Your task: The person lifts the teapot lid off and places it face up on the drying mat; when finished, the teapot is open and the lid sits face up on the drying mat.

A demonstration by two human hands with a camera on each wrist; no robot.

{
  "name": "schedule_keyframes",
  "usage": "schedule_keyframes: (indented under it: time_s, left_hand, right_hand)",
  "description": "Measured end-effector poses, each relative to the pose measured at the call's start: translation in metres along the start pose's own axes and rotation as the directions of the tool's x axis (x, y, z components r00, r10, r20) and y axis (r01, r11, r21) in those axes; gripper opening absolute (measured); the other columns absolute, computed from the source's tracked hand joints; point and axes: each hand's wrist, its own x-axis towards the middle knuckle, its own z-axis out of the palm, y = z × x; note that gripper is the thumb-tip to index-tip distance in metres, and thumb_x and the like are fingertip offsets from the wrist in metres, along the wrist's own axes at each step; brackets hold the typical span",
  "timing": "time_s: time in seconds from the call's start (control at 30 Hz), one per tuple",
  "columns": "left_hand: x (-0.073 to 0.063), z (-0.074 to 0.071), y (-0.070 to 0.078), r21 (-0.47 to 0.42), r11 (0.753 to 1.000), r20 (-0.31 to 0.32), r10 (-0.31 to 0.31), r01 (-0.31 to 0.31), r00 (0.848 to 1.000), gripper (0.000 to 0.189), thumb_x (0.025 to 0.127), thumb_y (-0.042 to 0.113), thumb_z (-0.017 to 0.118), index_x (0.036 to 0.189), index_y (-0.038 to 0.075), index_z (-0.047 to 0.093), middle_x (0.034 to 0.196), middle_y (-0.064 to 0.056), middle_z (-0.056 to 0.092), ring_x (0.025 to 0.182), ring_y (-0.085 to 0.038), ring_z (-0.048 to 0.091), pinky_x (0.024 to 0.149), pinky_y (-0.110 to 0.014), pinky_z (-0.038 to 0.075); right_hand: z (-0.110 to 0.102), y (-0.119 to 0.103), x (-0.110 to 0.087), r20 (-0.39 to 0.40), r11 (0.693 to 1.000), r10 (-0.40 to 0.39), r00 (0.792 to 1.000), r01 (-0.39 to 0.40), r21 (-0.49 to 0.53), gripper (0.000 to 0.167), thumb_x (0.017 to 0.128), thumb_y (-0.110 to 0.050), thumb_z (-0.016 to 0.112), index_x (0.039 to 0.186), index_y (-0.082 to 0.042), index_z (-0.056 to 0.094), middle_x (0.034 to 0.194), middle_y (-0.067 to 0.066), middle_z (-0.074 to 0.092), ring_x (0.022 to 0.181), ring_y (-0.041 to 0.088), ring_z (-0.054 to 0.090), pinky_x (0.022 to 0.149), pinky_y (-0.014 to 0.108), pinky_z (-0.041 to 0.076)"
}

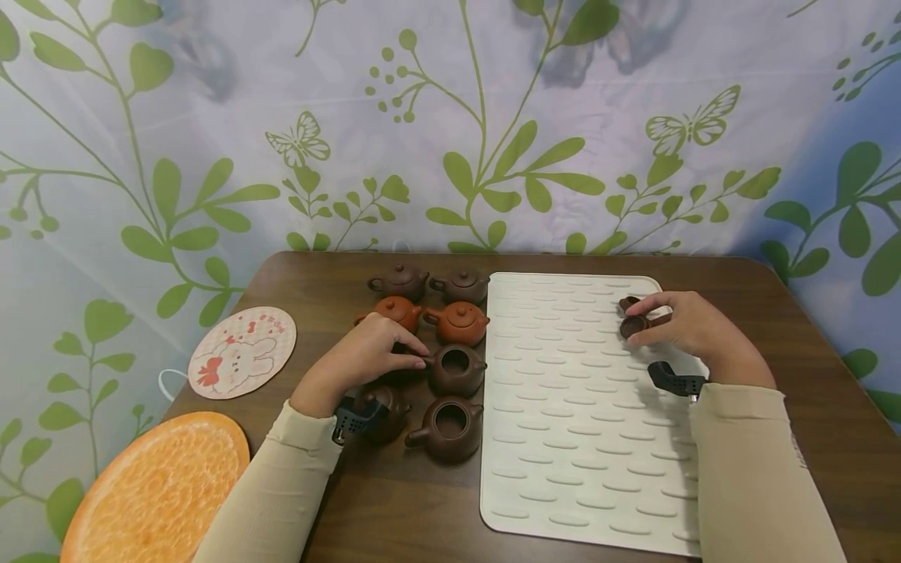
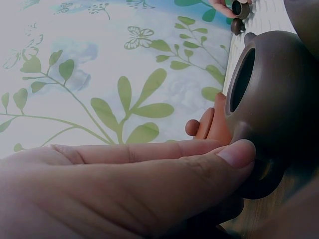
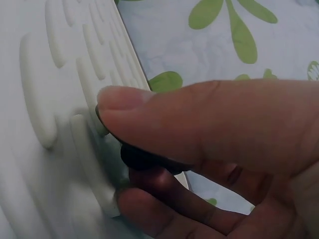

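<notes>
My left hand [image 1: 366, 353] pinches the handle of a dark brown lidless teapot [image 1: 457, 383] between thumb and fingers. In the left wrist view this teapot [image 2: 279, 84] shows its round opening beside my thumb. At the right, my right hand [image 1: 697, 327] holds a small dark teapot lid [image 1: 634, 328] over the white mat. A second dark lid [image 1: 626, 303] lies just behind it. The right wrist view shows the held lid [image 3: 142, 157] mostly covered by my thumb. Another lidless brown teapot [image 1: 457, 450] stands nearer to me, on the wooden table.
Two orange-red lidded teapots [image 1: 461, 320] and two dark lidded ones [image 1: 400, 280] stand farther back. A dark teapot [image 1: 394, 418] is partly hidden under my left wrist. The white ridged mat [image 1: 563, 485] covers the right side. A rabbit-print mat [image 1: 242, 352] and an orange-slice mat [image 1: 162, 493] lie left.
</notes>
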Motion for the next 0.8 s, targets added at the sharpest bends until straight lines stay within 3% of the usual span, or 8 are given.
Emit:
schedule_keyframes:
  time_s: [0.27, 0.47, 0.67, 0.8]
  left_hand:
    - [-0.001, 0.001, -0.001, -0.002, 1.000, 0.001, -0.005, 0.005, 1.000, 0.013, 0.093, 0.020, 0.085, 0.105, 0.016, 0.086, 0.098, 0.012, 0.077, 0.085, -0.002, 0.069, 0.075, -0.029, 0.058]
    - [0.000, 0.000, 0.000, 0.001, 1.000, -0.006, 0.004, -0.004, 1.000, 0.013, 0.093, 0.019, 0.085, 0.105, 0.015, 0.087, 0.099, 0.010, 0.078, 0.087, -0.004, 0.070, 0.078, -0.036, 0.060]
    - [0.000, 0.000, 0.001, -0.005, 1.000, -0.005, 0.008, -0.008, 1.000, 0.013, 0.093, 0.019, 0.085, 0.105, 0.013, 0.086, 0.098, 0.008, 0.078, 0.087, -0.006, 0.070, 0.079, -0.040, 0.060]
    - [-0.001, 0.000, 0.001, -0.001, 1.000, -0.007, 0.008, -0.008, 1.000, 0.013, 0.092, 0.018, 0.085, 0.104, 0.013, 0.086, 0.098, 0.007, 0.078, 0.088, -0.006, 0.070, 0.079, -0.040, 0.060]
  right_hand:
    - [0.002, 0.000, 0.002, -0.008, 0.997, -0.027, 1.000, 0.026, -0.066, 0.057, 0.084, -0.031, 0.093, 0.129, -0.002, 0.073, 0.145, 0.033, 0.050, 0.120, 0.046, 0.060, 0.095, 0.060, 0.047]
    - [-0.002, -0.002, -0.001, -0.008, 0.998, 0.006, 1.000, -0.007, -0.067, 0.062, 0.085, -0.036, 0.091, 0.131, 0.000, 0.071, 0.143, 0.034, 0.051, 0.125, 0.049, 0.053, 0.097, 0.063, 0.045]
    - [-0.008, -0.007, -0.006, 0.003, 0.997, 0.073, 0.997, -0.073, 0.001, 0.069, 0.092, -0.044, 0.083, 0.139, 0.003, 0.064, 0.153, 0.035, 0.038, 0.136, 0.055, 0.038, 0.103, 0.071, 0.037]
    - [-0.009, -0.010, -0.008, -0.025, 0.996, 0.091, 0.996, -0.090, 0.012, 0.072, 0.096, -0.053, 0.076, 0.141, 0.001, 0.062, 0.152, 0.033, 0.040, 0.132, 0.053, 0.043, 0.101, 0.070, 0.038]
